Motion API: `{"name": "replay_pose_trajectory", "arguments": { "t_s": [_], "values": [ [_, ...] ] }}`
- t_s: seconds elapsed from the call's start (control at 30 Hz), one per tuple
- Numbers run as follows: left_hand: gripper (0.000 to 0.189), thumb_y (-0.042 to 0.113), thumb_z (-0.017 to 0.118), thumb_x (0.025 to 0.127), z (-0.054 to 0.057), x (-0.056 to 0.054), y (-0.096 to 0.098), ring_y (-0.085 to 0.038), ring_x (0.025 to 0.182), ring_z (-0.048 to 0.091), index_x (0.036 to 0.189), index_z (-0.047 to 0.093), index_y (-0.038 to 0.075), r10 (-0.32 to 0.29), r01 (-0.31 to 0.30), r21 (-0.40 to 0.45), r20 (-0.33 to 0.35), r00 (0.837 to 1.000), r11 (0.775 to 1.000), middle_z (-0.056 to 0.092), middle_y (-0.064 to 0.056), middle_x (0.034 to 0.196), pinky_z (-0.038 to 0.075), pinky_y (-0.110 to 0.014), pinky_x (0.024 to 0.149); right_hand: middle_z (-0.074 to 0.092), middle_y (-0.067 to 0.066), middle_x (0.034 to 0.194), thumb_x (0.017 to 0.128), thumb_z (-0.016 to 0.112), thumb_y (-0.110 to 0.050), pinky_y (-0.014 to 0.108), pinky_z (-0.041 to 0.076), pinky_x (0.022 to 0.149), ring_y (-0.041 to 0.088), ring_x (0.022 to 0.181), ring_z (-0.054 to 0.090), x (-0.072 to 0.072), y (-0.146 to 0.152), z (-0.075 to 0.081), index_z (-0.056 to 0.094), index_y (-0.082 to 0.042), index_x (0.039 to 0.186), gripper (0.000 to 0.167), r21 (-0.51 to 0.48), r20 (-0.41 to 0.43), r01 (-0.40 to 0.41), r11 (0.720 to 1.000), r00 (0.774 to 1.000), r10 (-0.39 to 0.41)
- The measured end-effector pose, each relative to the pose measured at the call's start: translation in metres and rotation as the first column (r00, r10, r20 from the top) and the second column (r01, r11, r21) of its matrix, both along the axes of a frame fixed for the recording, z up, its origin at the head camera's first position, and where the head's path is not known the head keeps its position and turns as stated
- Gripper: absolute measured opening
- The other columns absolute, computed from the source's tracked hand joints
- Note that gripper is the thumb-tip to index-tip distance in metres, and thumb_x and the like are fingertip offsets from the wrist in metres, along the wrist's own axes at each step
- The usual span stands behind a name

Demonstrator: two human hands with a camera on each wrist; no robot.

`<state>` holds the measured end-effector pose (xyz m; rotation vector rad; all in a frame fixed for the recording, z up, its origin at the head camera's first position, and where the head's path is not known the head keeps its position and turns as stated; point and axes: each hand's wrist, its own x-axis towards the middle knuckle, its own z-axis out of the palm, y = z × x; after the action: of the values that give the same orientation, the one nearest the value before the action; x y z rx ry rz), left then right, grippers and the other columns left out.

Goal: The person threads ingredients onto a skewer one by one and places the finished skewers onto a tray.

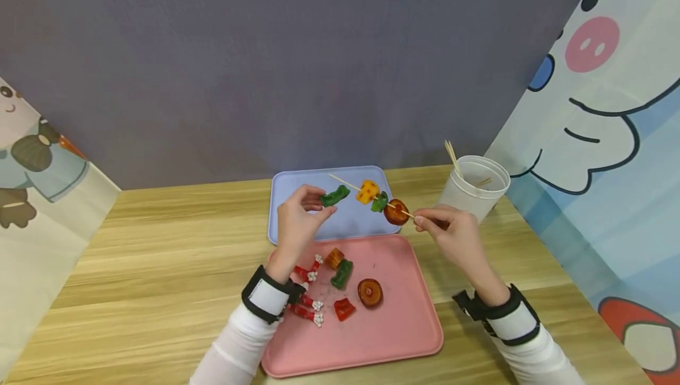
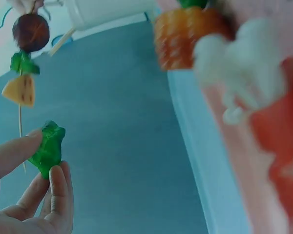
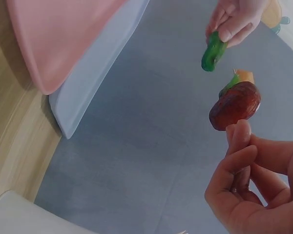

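My left hand [image 1: 299,219] pinches a green pepper piece [image 1: 335,195] between thumb and fingertips, above the blue tray [image 1: 297,179]. In my right hand [image 1: 451,231] is the lower end of a wooden skewer [image 1: 347,183], its bare tip pointing up and left toward the pepper. Threaded along it are a brown mushroom cap [image 1: 396,212] nearest the fingers, a green pepper piece [image 1: 379,202] and a yellow chunk with brown spots [image 1: 368,192]. The left wrist view shows the held pepper [image 2: 50,148] close beside the skewer's bare end.
On the pink tray [image 1: 404,326] lie a mushroom cap [image 1: 370,293], a green pepper piece [image 1: 342,274], a red piece [image 1: 344,309], a corn chunk [image 1: 334,258] and several red-and-white pieces [image 1: 310,314], partly behind the left wrist. A white tub [image 1: 473,187] with skewers stands at right.
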<state>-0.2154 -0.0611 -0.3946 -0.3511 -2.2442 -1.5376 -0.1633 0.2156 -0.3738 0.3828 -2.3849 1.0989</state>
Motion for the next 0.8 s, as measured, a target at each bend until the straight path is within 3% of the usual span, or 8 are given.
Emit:
{"name": "replay_pose_trajectory", "arguments": {
  "t_s": [0.13,0.23,0.33,0.43,0.5,0.8],
  "values": [
    [0.032,0.011,0.081,0.073,0.01,-0.002,-0.006,-0.021,0.077,0.066,0.099,0.066,0.002,0.029,-0.028,0.088,-0.006,1.0,0.996,0.068,-0.011,0.09,0.056,-0.037,0.075,0.069,0.008,0.071,0.08,0.072,0.001,0.015,0.041,0.048,0.008,0.062,0.063,0.0,-0.002,0.0,0.075,0.0,0.088,0.009,-0.007,-0.002,-0.01,1.0,1.0,0.01],
    [0.033,0.005,0.08,0.074,0.024,0.001,-0.008,-0.03,0.08,0.065,0.101,0.064,-0.005,0.044,-0.045,0.169,0.011,0.999,0.985,0.066,-0.019,0.094,0.055,-0.044,0.077,0.068,0.007,0.071,0.08,0.072,0.0,0.015,0.043,0.049,0.006,0.062,0.062,0.001,-0.002,0.001,0.075,-0.001,0.088,0.008,-0.014,0.004,-0.024,1.0,1.0,0.024],
    [0.034,0.001,0.079,0.074,0.041,0.007,-0.008,-0.035,0.081,0.064,0.101,0.062,-0.011,0.067,-0.069,0.206,0.018,0.998,0.976,0.064,-0.025,0.097,0.055,-0.039,0.076,0.068,0.004,0.072,0.081,0.072,0.0,0.015,0.045,0.051,0.005,0.063,0.062,0.001,-0.003,0.002,0.075,-0.003,0.088,0.009,-0.008,0.018,-0.025,1.0,1.0,0.025],
    [0.034,0.0,0.077,0.075,0.053,0.012,-0.01,-0.036,0.083,0.064,0.102,0.061,-0.013,0.088,-0.092,0.219,0.027,0.996,0.971,0.064,-0.027,0.099,0.054,-0.025,0.073,0.067,0.002,0.071,0.08,0.072,0.0,0.015,0.045,0.051,0.008,0.062,0.063,0.001,-0.005,0.004,0.075,-0.004,0.088,0.009,0.002,0.018,-0.025,1.0,1.0,0.025],
    [0.034,0.0,0.077,0.075,0.057,0.014,-0.012,-0.036,0.084,0.064,0.102,0.06,-0.013,0.098,-0.101,0.229,0.024,0.995,0.968,0.064,-0.027,0.1,0.051,-0.02,0.072,0.067,0.002,0.07,0.08,0.072,0.0,0.015,0.044,0.05,0.009,0.062,0.063,0.001,-0.006,0.005,0.075,-0.004,0.088,0.01,0.004,0.016,-0.027,1.0,1.0,0.027],
    [0.036,0.0,0.078,0.074,0.061,0.012,-0.02,-0.036,0.084,0.063,0.103,0.06,-0.014,0.112,-0.101,0.277,-0.026,0.993,0.955,0.064,-0.027,0.1,0.052,-0.02,0.073,0.069,0.004,0.073,0.081,0.072,0.0,0.015,0.048,0.052,0.01,0.062,0.064,-0.001,-0.013,0.007,0.075,-0.003,0.089,0.01,-0.008,0.007,-0.049,0.999,0.999,0.049]
  ]
}}
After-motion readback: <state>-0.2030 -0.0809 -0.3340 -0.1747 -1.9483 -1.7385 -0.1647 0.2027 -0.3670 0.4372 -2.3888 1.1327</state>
